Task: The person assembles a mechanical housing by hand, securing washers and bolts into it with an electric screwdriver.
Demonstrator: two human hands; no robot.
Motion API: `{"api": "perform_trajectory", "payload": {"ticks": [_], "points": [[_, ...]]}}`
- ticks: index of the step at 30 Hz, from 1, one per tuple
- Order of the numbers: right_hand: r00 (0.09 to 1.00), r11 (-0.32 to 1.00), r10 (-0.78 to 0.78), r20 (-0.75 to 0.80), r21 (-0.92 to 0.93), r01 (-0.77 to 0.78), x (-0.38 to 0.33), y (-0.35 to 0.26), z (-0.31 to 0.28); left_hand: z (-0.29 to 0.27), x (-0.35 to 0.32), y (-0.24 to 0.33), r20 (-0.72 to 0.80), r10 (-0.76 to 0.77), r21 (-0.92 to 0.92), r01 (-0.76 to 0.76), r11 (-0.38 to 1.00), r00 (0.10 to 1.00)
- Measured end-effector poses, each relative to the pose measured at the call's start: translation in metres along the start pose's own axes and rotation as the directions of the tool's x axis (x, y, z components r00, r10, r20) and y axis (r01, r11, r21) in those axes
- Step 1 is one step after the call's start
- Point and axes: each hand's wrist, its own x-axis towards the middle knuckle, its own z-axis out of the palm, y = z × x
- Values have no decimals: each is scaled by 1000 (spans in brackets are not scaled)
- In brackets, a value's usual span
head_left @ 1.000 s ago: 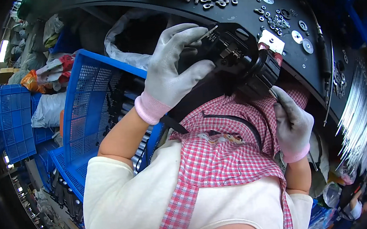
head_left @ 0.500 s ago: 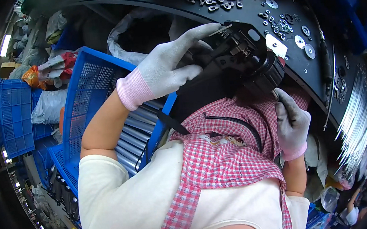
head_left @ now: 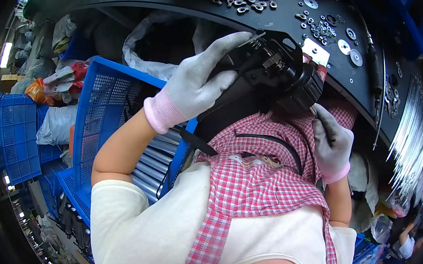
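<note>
Black plastic housing (head_left: 267,79) — tilted, above lap.

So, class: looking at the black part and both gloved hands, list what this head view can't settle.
- Black part: underside hidden by the left hand and its own body.
- Right hand: what its fingers pinch is too small to tell.
- Washers on the table: too small to count.
</note>
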Motion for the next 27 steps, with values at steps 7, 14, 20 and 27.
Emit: {"api": "perform_trajectory", "payload": {"ticks": [7, 14, 20, 27], "points": [[999, 993, -39, 23, -111, 41, -5, 4, 5, 19, -6, -7, -195, 51, -38, -59, 998, 980], [991, 998, -43, 124, -35, 47, -10, 20, 3, 27, -9, -13, -146, -46, -42, 40, 998, 988], [964, 988, 49, 263, 130, -86, -15, 26, 1, 29, -11, -18, -130, 41, -26, -45, 999, 991], [974, 998, -46, 221, 54, 34, -16, 28, 6, 28, -13, -26, -62, -66, -93, 60, 994, 996]]}}
